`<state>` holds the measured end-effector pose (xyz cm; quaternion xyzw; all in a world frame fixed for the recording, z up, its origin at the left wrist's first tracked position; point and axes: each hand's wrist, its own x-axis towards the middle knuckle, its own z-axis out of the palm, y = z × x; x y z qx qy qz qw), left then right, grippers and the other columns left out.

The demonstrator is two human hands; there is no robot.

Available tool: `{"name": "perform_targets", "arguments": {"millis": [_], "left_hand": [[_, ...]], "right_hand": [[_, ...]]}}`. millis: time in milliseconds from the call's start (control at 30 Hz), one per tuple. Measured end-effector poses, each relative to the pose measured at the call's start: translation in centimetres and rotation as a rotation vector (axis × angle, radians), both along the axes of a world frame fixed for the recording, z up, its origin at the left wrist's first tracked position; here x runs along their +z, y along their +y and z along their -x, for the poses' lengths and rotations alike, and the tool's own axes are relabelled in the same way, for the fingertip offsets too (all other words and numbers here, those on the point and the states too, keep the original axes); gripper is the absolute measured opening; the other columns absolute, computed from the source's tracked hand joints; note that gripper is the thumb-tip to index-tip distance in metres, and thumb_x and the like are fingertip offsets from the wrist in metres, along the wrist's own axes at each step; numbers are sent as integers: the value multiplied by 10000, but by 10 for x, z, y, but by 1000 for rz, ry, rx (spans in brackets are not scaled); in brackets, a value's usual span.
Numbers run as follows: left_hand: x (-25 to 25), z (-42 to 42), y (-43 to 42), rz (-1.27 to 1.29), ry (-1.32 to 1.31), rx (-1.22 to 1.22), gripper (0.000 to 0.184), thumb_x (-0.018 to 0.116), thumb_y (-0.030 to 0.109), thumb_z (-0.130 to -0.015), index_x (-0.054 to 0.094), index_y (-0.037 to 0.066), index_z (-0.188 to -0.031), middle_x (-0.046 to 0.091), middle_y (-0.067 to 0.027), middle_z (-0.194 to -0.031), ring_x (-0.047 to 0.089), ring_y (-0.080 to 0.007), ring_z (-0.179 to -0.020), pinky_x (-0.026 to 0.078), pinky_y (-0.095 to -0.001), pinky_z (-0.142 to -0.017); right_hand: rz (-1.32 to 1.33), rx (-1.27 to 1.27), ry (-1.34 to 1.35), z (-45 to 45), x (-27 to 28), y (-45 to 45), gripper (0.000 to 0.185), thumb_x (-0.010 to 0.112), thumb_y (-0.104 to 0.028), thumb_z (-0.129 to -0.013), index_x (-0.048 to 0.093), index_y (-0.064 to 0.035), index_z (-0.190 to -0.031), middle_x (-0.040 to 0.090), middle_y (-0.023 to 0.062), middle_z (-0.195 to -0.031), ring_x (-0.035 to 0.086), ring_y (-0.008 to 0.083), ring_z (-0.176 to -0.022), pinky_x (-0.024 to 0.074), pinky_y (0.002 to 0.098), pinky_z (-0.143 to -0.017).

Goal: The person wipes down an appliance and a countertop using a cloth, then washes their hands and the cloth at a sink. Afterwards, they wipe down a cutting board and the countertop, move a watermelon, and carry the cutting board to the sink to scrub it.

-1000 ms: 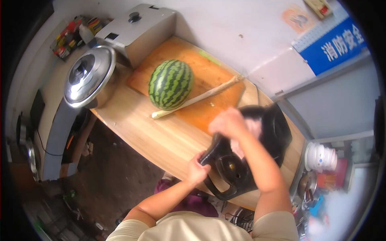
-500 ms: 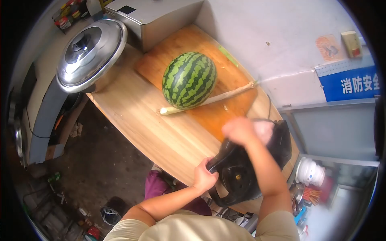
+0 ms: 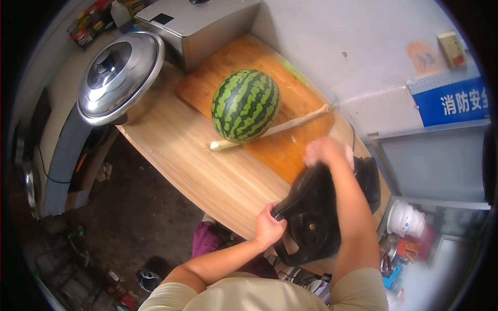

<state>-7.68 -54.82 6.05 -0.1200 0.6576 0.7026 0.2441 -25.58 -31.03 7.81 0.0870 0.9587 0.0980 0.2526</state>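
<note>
A black bag (image 3: 316,236) with a small gold stud, leather-like in look, lies on the wooden table at the lower right. My left hand (image 3: 270,227) is closed around its near-left edge, thumb on top. Over the bag's far end is my right hand (image 3: 328,150), blurred, with curled fingers. A pale pinkish cloth (image 3: 349,154) shows beside the wrist and seems to be held in that hand, partly hidden. Beyond the hands, a striped watermelon (image 3: 245,105) rests on a wooden cutting board (image 3: 280,160), touching or very close to a long leek-like stalk (image 3: 301,121).
A lidded steel pot (image 3: 119,78) stands at the table's far left end, beside a metal box (image 3: 207,31). A wall with a blue sign (image 3: 451,101) borders the right side. Below it are a white roll (image 3: 404,218) and utensils. A bin (image 3: 149,280) stands on the floor.
My right hand has moved up and slightly right over the bag's far end, the pale cloth shifting with it. My left hand keeps its grip. The view has shifted slightly.
</note>
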Motion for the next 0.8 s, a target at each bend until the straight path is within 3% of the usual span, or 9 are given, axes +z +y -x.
{"name": "perform_targets", "arguments": {"millis": [67, 133, 267, 400, 500, 533, 633, 700, 800], "left_hand": [[2, 2, -1, 0, -9, -9, 398, 605, 58, -662, 585, -12, -1054, 660, -142, -842, 646, -210, -767, 499, -304, -740], [-9, -3, 4, -33, -23, 5, 394, 623, 73, -676, 581, -8, -1059, 659, -150, -868, 646, -219, -809, 496, -313, -755], [-6, -3, 9, -70, 138, 167, 431, 717, 220, -740, 569, 14, -1088, 630, -186, -1028, 614, -276, -985, 475, -362, -826], [-40, -6, 5, 55, 441, -200, 352, 682, 176, -790, 545, 4, -1065, 607, -119, -1032, 599, -248, -958, 474, -372, -807], [-47, -1, 5, -266, 585, -238, 437, 709, 151, -765, 511, 8, -1128, 593, -115, -1087, 599, -238, -967, 478, -356, -829], [-33, -9, 0, -339, 151, -186, 576, 738, 114, -733, 454, 12, -1223, 587, -118, -1112, 591, -220, -963, 478, -336, -853], [-36, -19, 5, -370, 142, -290, 699, 735, 56, -706, 382, 11, -1307, 581, -127, -1115, 581, -200, -964, 480, -314, -859], [-25, -16, 4, -305, -62, -335, 688, 659, 25, -697, 385, 3, -1328, 594, -135, -1081, 588, -199, -932, 492, -299, -803], [-17, -19, 9, -239, -49, -260, 548, 611, -7, -684, 477, 0, -1216, 601, -89, -852, 565, -154, -698, 484, -279, -619]], "right_hand": [[-2, 369, 95, -28, -9, -32, 222, 536, -302, -801, 722, -185, -835, 698, 49, -868, 645, 233, -869, 481, 370, -655], [107, 556, -66, -58, 27, -96, 209, 549, -250, -765, 717, -126, -756, 692, 64, -825, 626, 251, -814, 496, 388, -673], [412, 378, 385, -134, 21, -150, 118, 637, -185, -718, 663, -72, -698, 625, 115, -699, 589, 288, -779, 476, 389, -712], [555, 211, 671, -182, 41, -166, 112, 656, -152, -726, 671, -77, -807, 619, 98, -865, 568, 303, -802, 457, 403, -734], [580, 199, 896, -215, 39, -154, 141, 680, -162, -751, 686, -95, -875, 597, 55, -834, 562, 272, -760, 465, 387, -708], [546, 195, 924, -228, 39, -150, 154, 683, -150, -746, 690, -100, -892, 591, 47, -836, 562, 265, -753, 466, 383, -706], [252, 292, 1033, -257, 67, -136, 224, 699, -135, -721, 699, -124, -944, 575, 36, -815, 560, 231, -727, 473, 350, -697], [161, 379, 1100, -272, 92, -120, 81, 683, -123, -754, 628, -94, -805, 633, 105, -991, 602, 276, -872, 458, 419, -814], [223, 112, 1178, -325, 68, -65, 115, 612, -160, -838, 596, -77, -915, 534, 249, -1249, 555, 376, -1031, 420, 475, -882]]}}
